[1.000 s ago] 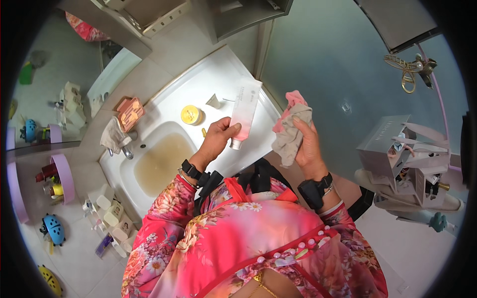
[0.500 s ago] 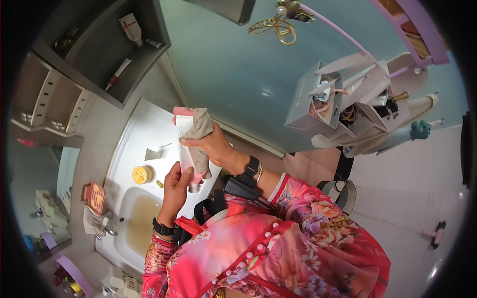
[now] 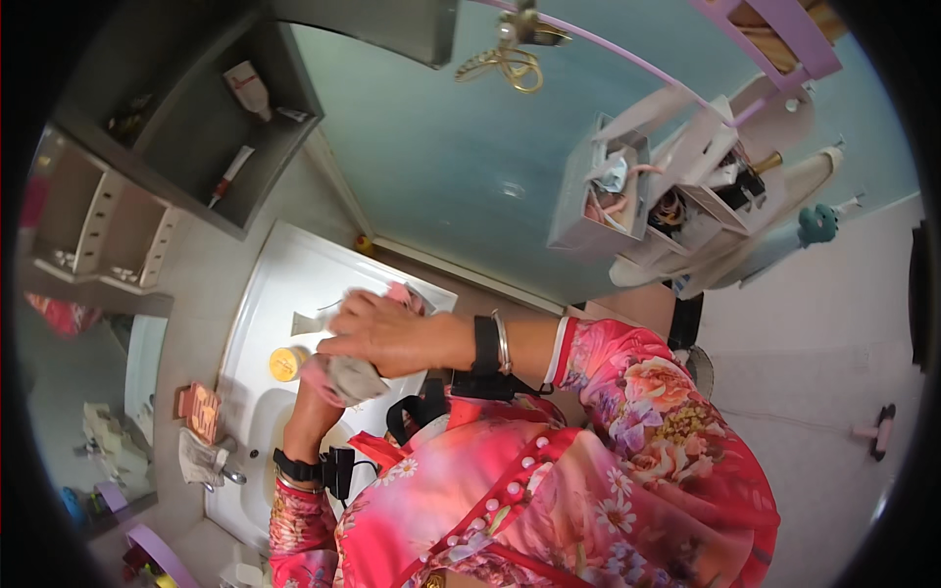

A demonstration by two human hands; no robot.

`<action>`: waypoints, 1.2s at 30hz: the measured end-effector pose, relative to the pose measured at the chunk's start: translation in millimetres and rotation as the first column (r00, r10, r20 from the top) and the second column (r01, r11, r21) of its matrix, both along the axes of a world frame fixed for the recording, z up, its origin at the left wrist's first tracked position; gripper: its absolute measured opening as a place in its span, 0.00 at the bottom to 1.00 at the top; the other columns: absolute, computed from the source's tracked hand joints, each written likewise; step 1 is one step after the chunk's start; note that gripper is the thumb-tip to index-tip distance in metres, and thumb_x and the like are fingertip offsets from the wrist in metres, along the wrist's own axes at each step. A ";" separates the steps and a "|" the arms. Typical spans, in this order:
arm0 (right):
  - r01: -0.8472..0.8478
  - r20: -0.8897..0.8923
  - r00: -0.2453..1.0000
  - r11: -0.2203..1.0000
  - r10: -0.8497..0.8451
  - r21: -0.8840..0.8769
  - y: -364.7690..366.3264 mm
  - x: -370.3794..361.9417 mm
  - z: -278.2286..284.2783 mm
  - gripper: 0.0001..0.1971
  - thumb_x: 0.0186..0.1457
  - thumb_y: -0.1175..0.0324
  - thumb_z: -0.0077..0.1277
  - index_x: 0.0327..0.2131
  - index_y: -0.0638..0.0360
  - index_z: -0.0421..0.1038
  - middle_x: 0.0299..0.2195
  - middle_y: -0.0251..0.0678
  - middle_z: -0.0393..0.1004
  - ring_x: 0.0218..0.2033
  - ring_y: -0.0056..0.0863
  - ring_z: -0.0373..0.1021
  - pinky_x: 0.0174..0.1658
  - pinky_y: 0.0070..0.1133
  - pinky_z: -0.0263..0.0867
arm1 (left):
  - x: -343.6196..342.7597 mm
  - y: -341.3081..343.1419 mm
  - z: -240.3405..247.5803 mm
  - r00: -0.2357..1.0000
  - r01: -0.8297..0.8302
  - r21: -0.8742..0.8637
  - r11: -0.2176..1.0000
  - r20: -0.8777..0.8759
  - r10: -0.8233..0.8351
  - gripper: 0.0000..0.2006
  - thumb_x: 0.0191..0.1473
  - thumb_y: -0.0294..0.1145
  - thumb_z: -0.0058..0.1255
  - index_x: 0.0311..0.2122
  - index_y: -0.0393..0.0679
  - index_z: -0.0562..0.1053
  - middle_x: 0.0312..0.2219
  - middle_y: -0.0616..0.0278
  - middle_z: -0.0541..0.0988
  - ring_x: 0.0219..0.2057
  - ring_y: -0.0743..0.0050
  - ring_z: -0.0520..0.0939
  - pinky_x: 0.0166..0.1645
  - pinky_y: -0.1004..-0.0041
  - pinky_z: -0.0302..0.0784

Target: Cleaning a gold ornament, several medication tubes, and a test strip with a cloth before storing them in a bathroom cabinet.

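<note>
I see right hand (image 3: 377,333) curled round cloth (image 3: 345,380), frame centre-left; left hand (image 3: 312,412) mostly hidden, can't tell grip. Sideways swing could knock nearby yellow jar (image 3: 285,364).

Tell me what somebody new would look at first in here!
Probably the bright pink flowery top, filling the lower middle. Next, the right hand near the centre, with a grey and pink cloth bunched under it. Left of those, the round yellow jar stands out on the white sink top.
</note>
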State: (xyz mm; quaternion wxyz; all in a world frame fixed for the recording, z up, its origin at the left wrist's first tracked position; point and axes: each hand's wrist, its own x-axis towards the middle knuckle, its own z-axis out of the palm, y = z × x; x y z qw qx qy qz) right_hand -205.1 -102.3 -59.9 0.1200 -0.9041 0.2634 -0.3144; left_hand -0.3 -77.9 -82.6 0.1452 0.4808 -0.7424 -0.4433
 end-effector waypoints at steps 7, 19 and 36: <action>0.087 -0.206 0.976 0.744 0.069 0.663 1.3 -7.1 15.9 0.14 0.43 0.60 0.51 0.34 0.51 0.63 0.23 0.41 0.72 0.28 0.43 0.70 0.30 0.34 0.63 | -10.0 4.8 35.0 0.987 0.053 0.015 0.999 -0.151 -0.050 0.08 0.45 0.24 0.51 0.33 0.35 0.72 0.26 0.57 0.77 0.26 0.73 0.74 0.33 0.76 0.72; -0.071 0.417 0.765 0.579 -0.491 0.812 -35.3 -78.9 19.3 0.21 0.47 0.73 0.52 0.47 0.62 0.62 0.35 0.32 0.71 0.35 0.23 0.68 0.40 0.20 0.66 | 42.5 3.0 43.6 0.649 -0.510 0.336 0.792 -0.454 0.611 0.08 0.54 0.31 0.45 0.34 0.38 0.71 0.24 0.65 0.76 0.24 0.84 0.74 0.26 0.83 0.66; -0.355 0.443 0.734 0.265 -0.515 0.897 -5.7 50.5 -3.0 0.24 0.36 0.77 0.62 0.40 0.60 0.63 0.34 0.30 0.67 0.34 0.19 0.66 0.37 0.17 0.67 | -19.6 30.8 12.1 0.629 -0.391 0.249 0.886 -0.630 0.455 0.15 0.56 0.25 0.41 0.49 0.36 0.66 0.41 0.64 0.74 0.44 0.79 0.71 0.50 0.77 0.65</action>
